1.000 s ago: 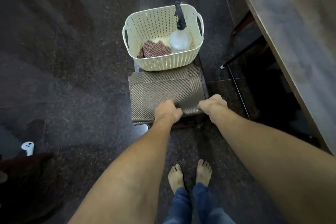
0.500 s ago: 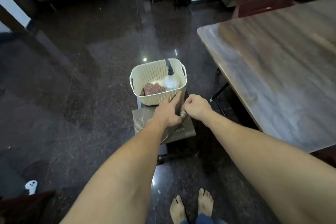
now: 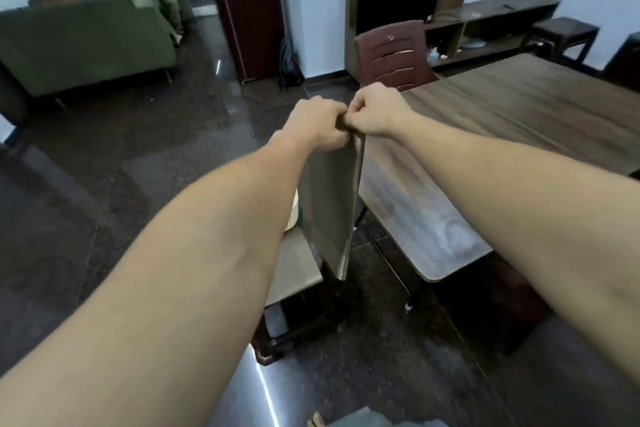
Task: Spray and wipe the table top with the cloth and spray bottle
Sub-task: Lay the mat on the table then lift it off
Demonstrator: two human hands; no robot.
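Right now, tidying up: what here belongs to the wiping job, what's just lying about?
Job: cloth, gripped by left hand and right hand; table; basket.
Lying about: sofa, chair, cabinet.

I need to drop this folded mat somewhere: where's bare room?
The table top is bare from its near rounded corner up to the red chair. The stool under the mat is cramped by the basket.

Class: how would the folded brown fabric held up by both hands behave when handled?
The folded fabric hangs flat from the left hand and right hand, so it is probably limp yet fairly thick. Held only at its top corner, it is likely light. Its stacked edge layers may slide apart.
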